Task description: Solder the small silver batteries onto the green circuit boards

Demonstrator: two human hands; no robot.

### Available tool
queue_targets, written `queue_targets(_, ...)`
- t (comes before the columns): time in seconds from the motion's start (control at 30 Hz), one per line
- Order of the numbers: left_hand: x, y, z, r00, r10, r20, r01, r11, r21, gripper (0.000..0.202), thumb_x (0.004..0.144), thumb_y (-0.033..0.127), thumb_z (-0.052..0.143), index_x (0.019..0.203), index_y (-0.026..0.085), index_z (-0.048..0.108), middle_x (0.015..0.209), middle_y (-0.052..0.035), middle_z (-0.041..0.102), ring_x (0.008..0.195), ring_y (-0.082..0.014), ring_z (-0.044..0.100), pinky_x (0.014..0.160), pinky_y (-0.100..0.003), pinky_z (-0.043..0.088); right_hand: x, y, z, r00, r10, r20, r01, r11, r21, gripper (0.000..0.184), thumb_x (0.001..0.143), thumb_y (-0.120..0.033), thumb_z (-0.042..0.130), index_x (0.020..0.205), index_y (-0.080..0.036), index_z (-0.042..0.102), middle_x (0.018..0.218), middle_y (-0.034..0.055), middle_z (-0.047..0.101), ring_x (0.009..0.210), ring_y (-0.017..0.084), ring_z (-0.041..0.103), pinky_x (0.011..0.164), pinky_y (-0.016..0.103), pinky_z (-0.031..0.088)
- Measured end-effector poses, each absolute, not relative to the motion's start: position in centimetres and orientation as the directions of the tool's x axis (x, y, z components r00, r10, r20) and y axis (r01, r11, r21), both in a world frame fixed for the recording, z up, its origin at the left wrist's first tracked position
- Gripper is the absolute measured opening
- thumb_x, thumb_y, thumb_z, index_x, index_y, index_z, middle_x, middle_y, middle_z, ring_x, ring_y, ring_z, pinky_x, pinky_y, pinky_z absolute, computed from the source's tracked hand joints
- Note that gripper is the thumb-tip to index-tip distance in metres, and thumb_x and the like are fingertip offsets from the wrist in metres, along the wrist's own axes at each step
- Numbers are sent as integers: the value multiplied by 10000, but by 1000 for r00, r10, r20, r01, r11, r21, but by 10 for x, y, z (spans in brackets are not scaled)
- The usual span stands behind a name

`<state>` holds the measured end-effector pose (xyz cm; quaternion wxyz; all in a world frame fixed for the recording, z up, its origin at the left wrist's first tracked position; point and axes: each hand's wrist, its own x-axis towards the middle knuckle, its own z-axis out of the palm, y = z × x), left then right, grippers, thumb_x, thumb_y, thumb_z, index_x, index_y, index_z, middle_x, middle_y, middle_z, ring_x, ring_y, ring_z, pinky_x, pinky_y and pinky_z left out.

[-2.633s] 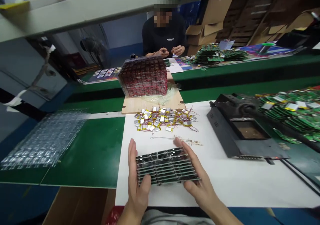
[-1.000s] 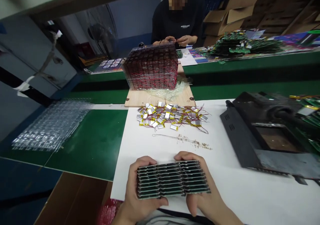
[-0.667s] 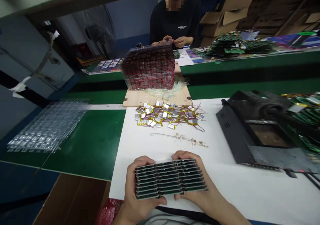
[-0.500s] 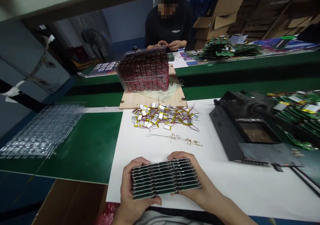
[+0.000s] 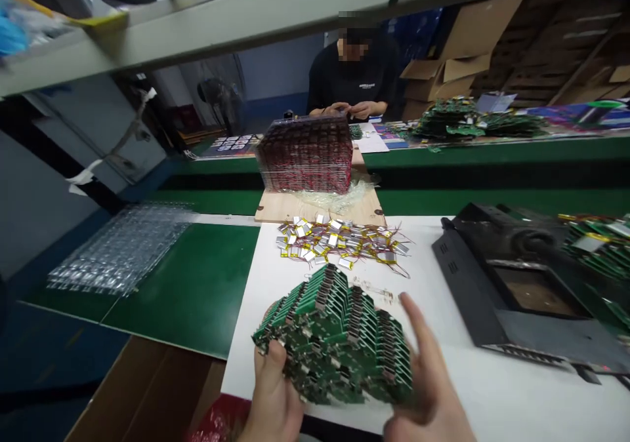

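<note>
The left hand (image 5: 273,393) cradles a stack of green circuit boards (image 5: 332,340) from below — the right hand (image 5: 428,380) open wide at its edge — above the white sheet (image 5: 492,389), near the pouch batteries (image 5: 339,242); the loose stack needs steadying.

Electronics assembly workshop, factory-floor type. Long green-topped workbenches (image 5: 197,265) in parallel rows. Heaped green circuit boards (image 5: 455,120) along the far bench. Loose pouch battery cells (image 5: 339,242) with red leads on white paper; tall stack of clear plastic trays (image 5: 305,157) packed with red-wired parts. Black metal bench fixture (image 5: 472,284). Open cardboard boxes (image 5: 445,68) behind; pedestal fan (image 5: 221,94) by the wall. One seated worker in a black top (image 5: 354,78) at the far bench.
</note>
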<state>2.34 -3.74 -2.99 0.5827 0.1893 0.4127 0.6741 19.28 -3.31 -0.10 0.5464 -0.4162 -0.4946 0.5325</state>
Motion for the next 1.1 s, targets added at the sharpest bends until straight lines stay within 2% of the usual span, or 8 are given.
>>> queue_targets(0.07, 31, -33, -22, -224, 952, -207, -642, 16, 766, 697, 746, 736, 679, 1281, 290, 686, 1149, -128, 757, 1136, -377, 687, 961, -538, 561, 180, -40, -11, -87, 996, 17, -158, 3, -987, 1225, 675, -559, 860, 1606, -356, 91, 1366, 157, 643, 1172, 418, 671, 795, 496, 656)
queue_targets(0.27, 49, -28, -6, -220, 956, -196, -732, -29, 680, 764, 674, 733, 752, 1262, 250, 692, 1164, -149, 754, 1150, -407, 676, 967, -579, 550, 151, -37, -27, 180, 984, 13, -179, 46, -983, 965, 777, -412, 814, 1553, -234, 268, 1256, 171, 698, 1156, 389, 676, 944, 569, 576)
queue_targets(0.47, 69, -34, -3, -282, 944, -172, -771, -116, 627, 811, 666, 662, 814, 1373, 348, 569, 1288, -95, 706, 1196, -392, 653, 956, -539, 570, 150, -19, -16, 73, 996, 51, -274, 69, -959, 695, 810, -514, 735, 1398, -203, 536, 1117, 143, 757, 1136, 376, 684, 950, 542, 573)
queue_targets(0.67, 59, -42, -21, -171, 975, -140, -657, -7, 754, 738, 662, 603, 845, 1296, 283, 642, 1438, -105, 596, 1368, -426, 491, 1128, -545, 431, 198, 10, 38, -126, 992, -18, -323, -58, -945, 824, 642, -483, 851, 1361, -188, 577, 1115, 142, 761, 1062, 387, 713, 848, 483, 607)
queue_targets(0.8, 14, -34, -28, -76, 977, -200, -654, 102, 749, 643, 783, 648, 712, 1285, 250, 653, 1489, -113, 540, 1444, -382, 400, 1179, -498, 361, 228, 34, 78, -569, 769, -293, 24, -341, -940, 981, 607, -311, 877, 1482, -239, 441, 1169, 86, 750, 1055, 325, 715, 867, 429, 587)
queue_targets(0.9, -17, -20, -15, 85, 994, -65, -534, 100, 840, 647, 849, 658, 633, 1312, 206, 629, 1403, -151, 601, 1359, -357, 497, 1142, -451, 390, 228, 52, 89, -638, 624, -451, 355, -281, -892, 923, 556, -182, 862, 1411, -296, 534, 1269, 10, 709, 1157, 260, 666, 951, 335, 539)
queue_targets(1.0, -25, -5, 0, 338, 928, -154, -382, 285, 879, 673, 814, 524, 759, 1392, 249, 553, 1355, -124, 626, 1246, -324, 592, 1024, -395, 464, 214, 71, 87, -698, 472, -538, 534, -157, -831, 780, 540, -173, 845, 1287, -275, 646, 1134, -6, 757, 1023, 237, 710, 819, 291, 572)
queue_targets(1.1, -16, 1, 5, 378, 889, -257, -298, 380, 876, 941, 690, 323, 898, 1490, 308, 403, 1349, -94, 621, 1217, -299, 610, 998, -374, 474, 199, 87, 81, -688, 466, -556, 587, -92, -804, 741, 485, -149, 859, 1204, -250, 707, 1060, 11, 766, 940, 239, 716, 715, 281, 573)
